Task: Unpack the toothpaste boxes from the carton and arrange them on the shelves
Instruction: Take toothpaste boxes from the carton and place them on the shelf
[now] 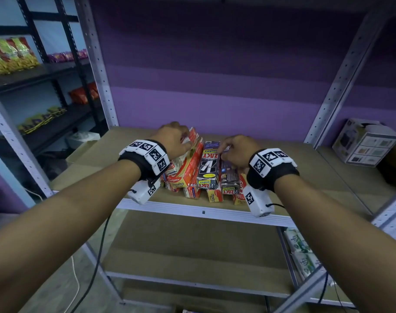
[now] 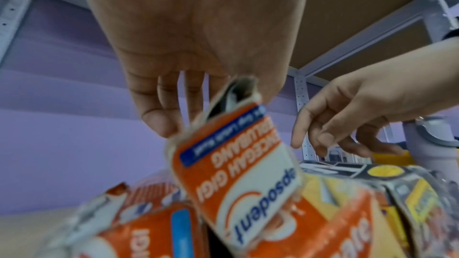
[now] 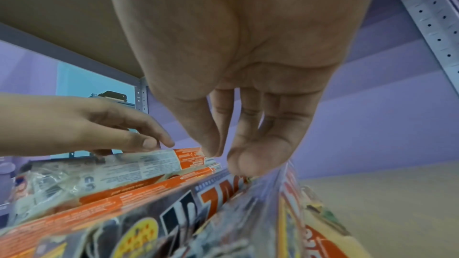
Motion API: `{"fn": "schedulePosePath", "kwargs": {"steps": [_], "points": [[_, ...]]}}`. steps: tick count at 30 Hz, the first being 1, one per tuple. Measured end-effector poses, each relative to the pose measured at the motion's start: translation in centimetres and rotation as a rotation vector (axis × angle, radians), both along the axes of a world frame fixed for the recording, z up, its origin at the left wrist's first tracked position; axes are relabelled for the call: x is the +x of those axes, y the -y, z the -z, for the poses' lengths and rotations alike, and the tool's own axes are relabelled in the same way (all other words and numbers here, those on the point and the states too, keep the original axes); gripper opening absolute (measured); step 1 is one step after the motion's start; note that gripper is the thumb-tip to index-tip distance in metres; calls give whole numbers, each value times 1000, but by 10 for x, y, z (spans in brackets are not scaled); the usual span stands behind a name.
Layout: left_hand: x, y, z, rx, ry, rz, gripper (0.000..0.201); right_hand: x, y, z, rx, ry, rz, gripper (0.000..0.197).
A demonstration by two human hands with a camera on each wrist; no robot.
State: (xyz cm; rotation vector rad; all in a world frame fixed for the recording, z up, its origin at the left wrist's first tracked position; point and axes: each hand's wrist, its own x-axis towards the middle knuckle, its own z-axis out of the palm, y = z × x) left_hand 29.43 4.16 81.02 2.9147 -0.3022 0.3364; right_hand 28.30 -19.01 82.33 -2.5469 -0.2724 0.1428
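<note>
A pile of toothpaste boxes (image 1: 201, 175) lies near the front edge of the middle shelf (image 1: 305, 172): orange-red Pepsodent and Colgate boxes on the left, dark Zact boxes on the right. My left hand (image 1: 187, 141) pinches the far end of the top white-and-orange Pepsodent box (image 2: 238, 164) between fingers and thumb, and the box is tilted up at that end. My right hand (image 1: 225, 153) reaches down over the dark Zact boxes (image 1: 209, 168). Its fingers and thumb (image 3: 248, 162) pinch the upper edge of the right-hand shiny dark Zact box (image 3: 261, 203).
Perforated grey uprights (image 1: 341, 82) frame the shelf against a purple wall. A black rack with snack packets (image 1: 12, 55) stands at the left. A white printed carton (image 1: 366, 143) sits to the right. Green-white packs (image 1: 300, 249) line the lower right shelf. The lower board (image 1: 192, 249) is bare.
</note>
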Motion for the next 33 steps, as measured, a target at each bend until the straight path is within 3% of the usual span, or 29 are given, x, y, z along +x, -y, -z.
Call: {"fn": "schedulePosePath", "kwargs": {"steps": [12,19,28,33], "points": [[-69,10,-6,135,136,317,25,-46,39,0,-49,-124,-150,4],[-114,23,18,109,87,478,31,-78,57,21,-110,-213,-209,4],[-144,30,96,43,-224,472,25,-106,73,91,-185,-407,-195,4],[-159,35,158,-41,-409,422,25,-122,80,153,-193,-578,-223,13]]}}
